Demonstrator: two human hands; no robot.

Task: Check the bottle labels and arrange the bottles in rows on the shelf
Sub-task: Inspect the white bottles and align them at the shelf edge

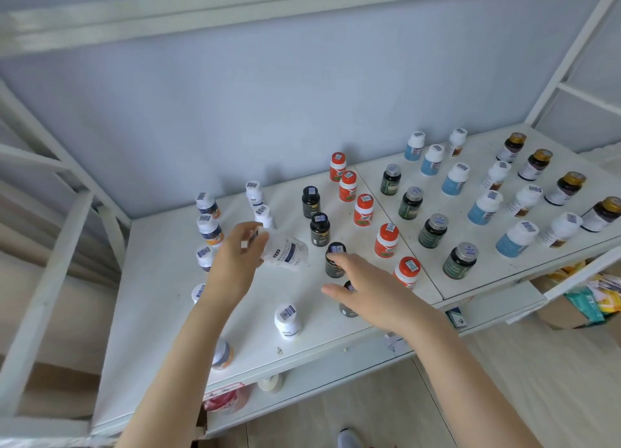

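A white bottle (285, 251) was held tilted above the shelf (161, 296), left of the black row, its cap end gripped by the curled fingers of the left hand (235, 259). The right hand (369, 293) was spread, fingers straight, over a near black bottle (334, 249); contact could not be told.

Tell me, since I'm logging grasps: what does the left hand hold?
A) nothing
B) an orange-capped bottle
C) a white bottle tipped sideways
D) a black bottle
C: the left hand grips a white bottle by its cap end, tipped on its side.
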